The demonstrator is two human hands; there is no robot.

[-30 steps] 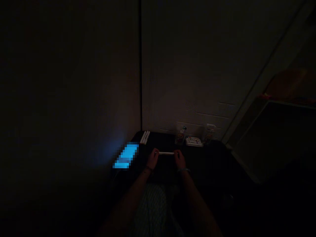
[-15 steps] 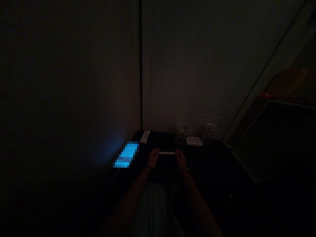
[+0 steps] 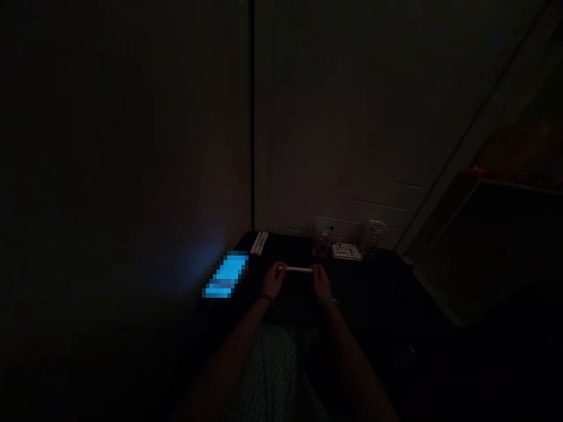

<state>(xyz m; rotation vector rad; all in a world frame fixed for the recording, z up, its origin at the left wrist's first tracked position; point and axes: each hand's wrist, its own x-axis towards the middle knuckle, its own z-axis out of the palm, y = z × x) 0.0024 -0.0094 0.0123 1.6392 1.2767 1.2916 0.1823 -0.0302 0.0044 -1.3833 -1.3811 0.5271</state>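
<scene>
Thin white stick (image 3: 299,269), pen-like, horizontal above dark table, one end in each hand's fingertips; room very dim, finer detail not readable.

matt dark table (image 3: 373,281), smooth white stick (image 3: 299,269), glowing glossy screen (image 3: 225,274).

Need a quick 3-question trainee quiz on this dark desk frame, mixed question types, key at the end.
1. True or false: the left hand and the right hand each grip one end of the white stick.
2. Multiple choice: where is the glowing blue screen? A) left of the left hand B) right of the right hand C) between the hands
3. Fill in: the spare white sticks lie at the table's far ____ corner.

Key: 1 true; 2 A; 3 left
</scene>
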